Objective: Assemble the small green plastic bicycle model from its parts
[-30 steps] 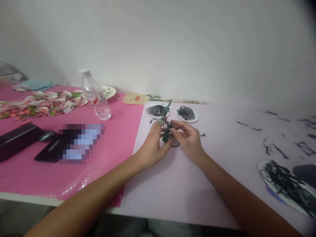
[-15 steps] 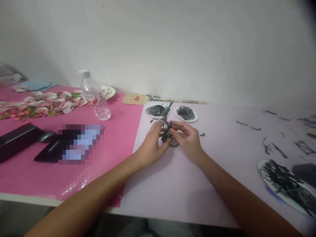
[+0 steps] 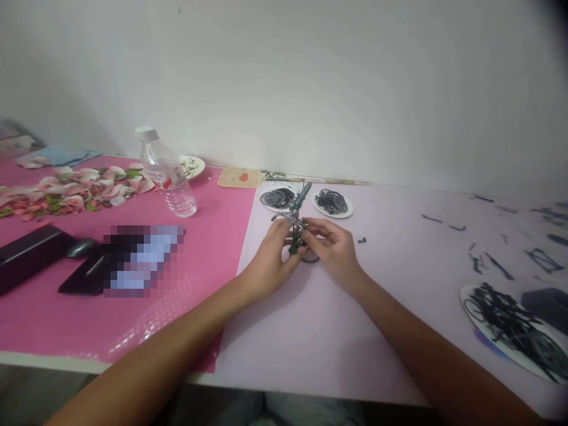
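Between my hands, above the pale mat (image 3: 284, 331), is a small model bicycle (image 3: 294, 220) with dark green parts, grey handlebars and a dark spoked wheel. My left hand (image 3: 270, 257) is closed on its left side, thumb and fingers around the dark frame. From the right, my right hand (image 3: 335, 251) pinches it near the base of the handlebars. The fingers cover much of the frame. Just behind stand two white plates of dark wheels, a left plate (image 3: 262, 207) and a right plate (image 3: 348, 213). A small black piece (image 3: 362, 240) lies right of my right hand.
A large plate (image 3: 465, 291) of black bicycle parts stands at the right, with loose dark parts (image 3: 492, 266) behind it. On the pink mat (image 3: 199, 302) are a plastic bottle (image 3: 166, 171), artificial petals (image 3: 89, 183), a phone (image 3: 84, 272) and a black box (image 3: 33, 254).
Both hands keep their hold on the model bicycle, with barely any finger movement. The whole view has shifted slightly, so things on the table appear a little further left.
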Motion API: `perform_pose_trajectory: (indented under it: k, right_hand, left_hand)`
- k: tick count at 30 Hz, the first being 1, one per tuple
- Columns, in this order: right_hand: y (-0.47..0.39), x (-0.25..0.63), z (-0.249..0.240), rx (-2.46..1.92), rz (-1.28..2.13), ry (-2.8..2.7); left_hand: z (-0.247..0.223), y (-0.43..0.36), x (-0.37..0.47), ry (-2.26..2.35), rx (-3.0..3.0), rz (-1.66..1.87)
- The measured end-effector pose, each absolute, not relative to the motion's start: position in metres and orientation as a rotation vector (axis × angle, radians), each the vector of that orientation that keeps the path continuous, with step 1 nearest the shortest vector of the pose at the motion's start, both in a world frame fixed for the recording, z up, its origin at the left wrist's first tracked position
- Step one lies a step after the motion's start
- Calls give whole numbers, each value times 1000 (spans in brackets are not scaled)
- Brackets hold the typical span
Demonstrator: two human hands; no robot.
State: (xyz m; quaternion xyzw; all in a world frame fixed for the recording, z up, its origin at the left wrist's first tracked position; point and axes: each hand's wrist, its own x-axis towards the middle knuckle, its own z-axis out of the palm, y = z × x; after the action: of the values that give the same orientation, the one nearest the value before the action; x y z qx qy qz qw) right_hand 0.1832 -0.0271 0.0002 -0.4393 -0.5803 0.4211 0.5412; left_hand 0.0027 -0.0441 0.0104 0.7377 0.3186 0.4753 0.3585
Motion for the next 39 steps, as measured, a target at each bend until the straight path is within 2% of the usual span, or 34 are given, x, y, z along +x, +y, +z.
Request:
perform_pose_trajectory:
  k: [26,39]
  right_hand:
    - [-29,179,1,-1106,1093,-1298]
    - [-25,180,-5,-1068,968,-1389]
  left_hand:
    - [11,-45,2,906,1966,1203]
    - [2,-42,4,990,1795,1201]
